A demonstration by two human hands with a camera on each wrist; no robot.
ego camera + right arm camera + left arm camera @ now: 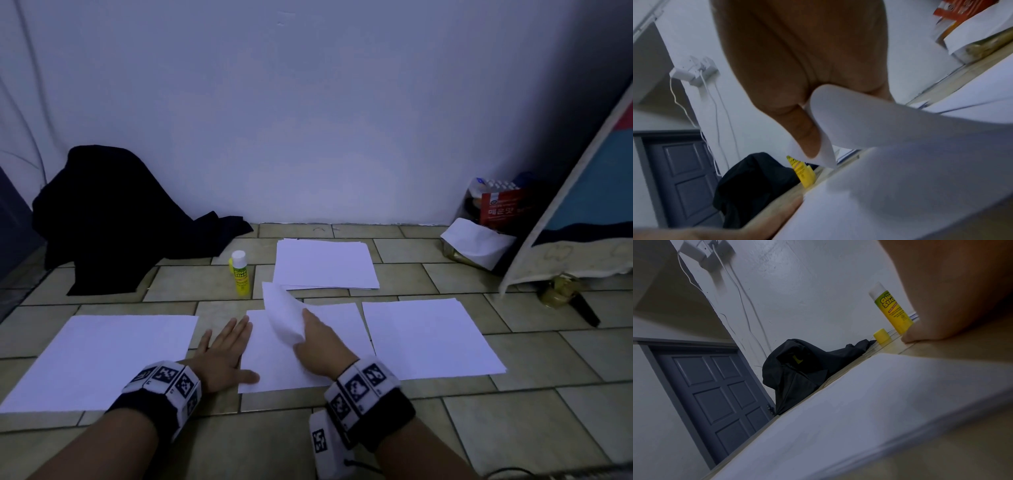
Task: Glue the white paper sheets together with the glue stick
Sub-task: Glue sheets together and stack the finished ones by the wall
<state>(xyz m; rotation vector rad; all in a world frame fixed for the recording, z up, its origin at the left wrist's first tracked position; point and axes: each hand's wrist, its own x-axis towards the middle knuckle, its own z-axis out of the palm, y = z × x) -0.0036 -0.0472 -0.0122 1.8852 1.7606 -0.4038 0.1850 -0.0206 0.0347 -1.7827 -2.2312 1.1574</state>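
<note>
Several white sheets lie on the tiled floor: one at the left [99, 359], one in the centre [274, 366], one at the right [431, 335], and a stack [325, 263] further back. My left hand [226, 346] lies flat, fingers straight, on the centre sheet's left edge. My right hand [313, 337] pinches a curled, lifted sheet [284, 315] above the centre one; in the right wrist view the thumb [807, 139] presses on this curled sheet [859, 121]. The yellow glue stick [239, 274] stands upright left of the stack, untouched. Its yellow cap [881, 335] lies beside the glue stick [894, 311].
A black cloth heap [113, 219] lies against the wall at back left. At back right stand a red box with bottles [500, 205], a folded paper [479, 241] and a leaning board [582, 205]. A dark object [585, 311] lies beyond the right sheet. A grey door [711, 402] is at the left.
</note>
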